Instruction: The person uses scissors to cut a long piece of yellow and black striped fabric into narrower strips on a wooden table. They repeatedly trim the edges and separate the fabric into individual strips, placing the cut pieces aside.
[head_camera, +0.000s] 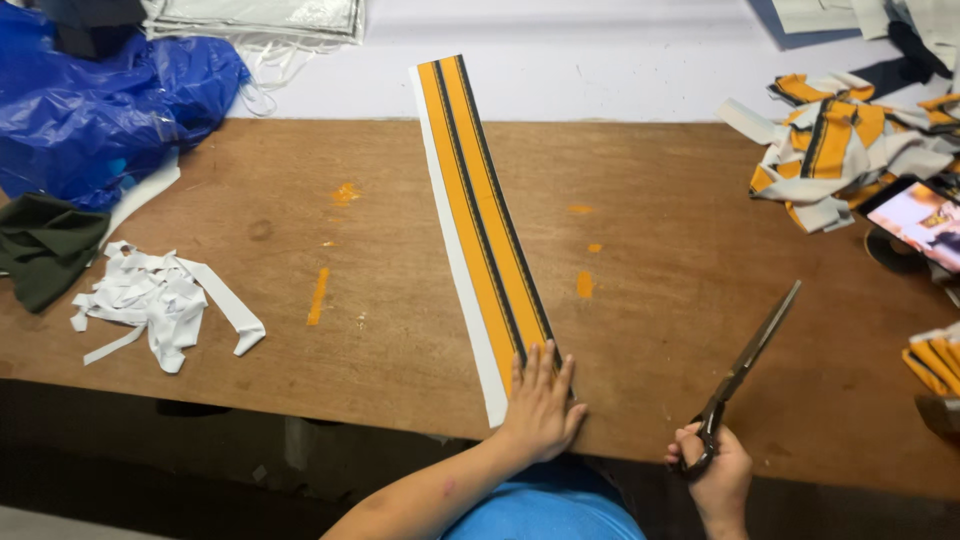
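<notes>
Premises present as a garment or textile cutting workshop. A large worn wooden worktable (650, 290), stained with orange marks, carries a long strip of orange, black and white striped fabric (480, 210), a heap of white offcuts (160, 300) and a pile of matching striped pieces (840, 145). Also noted: long tailor's scissors (745, 365) held at the table edge, a crumpled blue plastic bag (100, 105), a folded dark green cloth (40, 245), and a phone (915, 215) lying among the material.

Even, bright overhead light; soft shadows, slightly soft focus.
</notes>
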